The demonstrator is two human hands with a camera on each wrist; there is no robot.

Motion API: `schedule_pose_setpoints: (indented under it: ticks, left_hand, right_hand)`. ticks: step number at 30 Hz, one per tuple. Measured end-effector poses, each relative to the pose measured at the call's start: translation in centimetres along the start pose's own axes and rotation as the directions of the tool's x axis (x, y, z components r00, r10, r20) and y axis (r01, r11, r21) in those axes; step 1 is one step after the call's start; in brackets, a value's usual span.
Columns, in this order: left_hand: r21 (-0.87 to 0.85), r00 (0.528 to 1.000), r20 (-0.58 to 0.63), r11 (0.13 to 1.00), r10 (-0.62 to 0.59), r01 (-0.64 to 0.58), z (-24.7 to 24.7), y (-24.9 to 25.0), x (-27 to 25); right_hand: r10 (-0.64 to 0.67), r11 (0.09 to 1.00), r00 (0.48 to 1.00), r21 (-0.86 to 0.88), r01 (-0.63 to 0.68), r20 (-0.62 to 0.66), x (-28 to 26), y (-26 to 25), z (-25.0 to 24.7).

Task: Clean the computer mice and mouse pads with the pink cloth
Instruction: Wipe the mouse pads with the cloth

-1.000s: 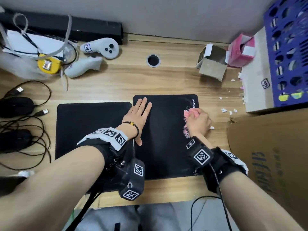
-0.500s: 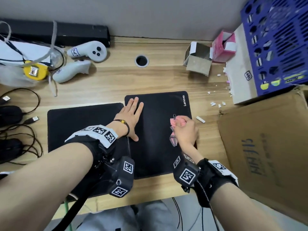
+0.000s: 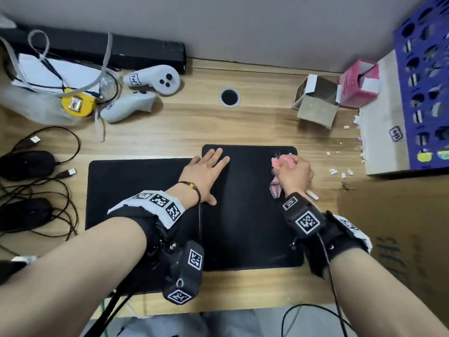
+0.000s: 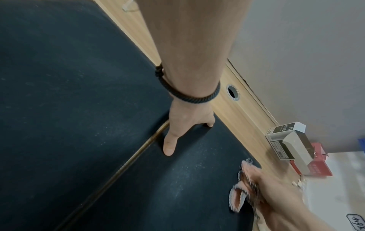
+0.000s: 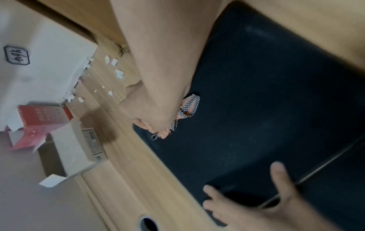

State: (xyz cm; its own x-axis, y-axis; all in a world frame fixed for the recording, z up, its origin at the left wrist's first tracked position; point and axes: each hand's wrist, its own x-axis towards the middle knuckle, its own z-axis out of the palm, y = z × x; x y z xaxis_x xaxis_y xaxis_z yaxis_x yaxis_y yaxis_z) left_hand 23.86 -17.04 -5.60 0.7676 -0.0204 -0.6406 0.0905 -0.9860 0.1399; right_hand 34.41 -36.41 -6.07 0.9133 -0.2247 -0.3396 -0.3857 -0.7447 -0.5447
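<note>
Two black mouse pads lie side by side on the wooden desk, the right pad overlapping the left pad. My right hand grips the bunched pink cloth against the right pad's far right corner. My left hand presses flat, fingers straight, on the right pad's far left corner. Two black wired mice sit at the desk's left edge among their cables.
Two white controllers, a yellow tape measure and a black bar lie at the back left. A cable hole is behind the pads. Small boxes, a white carton, a blue crate and a large cardboard box crowd the right.
My right hand has swept the cloth along the right pad: toward me, then back to the far right corner. The left hand has stayed pressed on the pad.
</note>
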Motion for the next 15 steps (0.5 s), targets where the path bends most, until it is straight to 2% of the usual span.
schedule_pose_setpoints:
  ticks: [2,4,7,9,11,15]
  left_hand:
    - [-0.025,1.000,0.002,1.000,-0.015,0.015,0.0,0.1,0.2]
    - [-0.053,1.000,0.003,0.998,-0.028,0.028,-0.1,0.2,0.3]
    - [-0.034,0.999,0.000,0.999,-0.040,0.040,-0.3,0.4,0.2]
    - [-0.013,0.999,-0.001,0.999,-0.052,0.052,-0.4,0.6,0.0]
    - [0.001,0.998,-0.002,0.998,-0.070,0.070,-0.5,0.9,0.0]
    - [0.020,0.995,-0.011,0.995,-0.096,0.096,-0.5,1.2,0.1]
  right_hand:
    - [-0.036,0.999,0.999,-0.013,0.036,0.009,0.7,-1.5,1.1]
    - [-0.126,0.992,0.990,0.006,0.126,0.058,0.5,-2.4,2.5]
    - [-0.246,0.968,0.955,0.004,0.249,0.167,0.0,-3.2,3.8]
    - [-0.277,0.958,0.935,-0.008,0.286,0.222,0.6,-2.7,3.3]
    - [-0.251,0.965,0.947,-0.024,0.261,0.200,2.1,-1.7,2.0]
    - [-0.141,0.987,0.987,-0.072,0.147,0.076,3.6,-0.3,0.1]
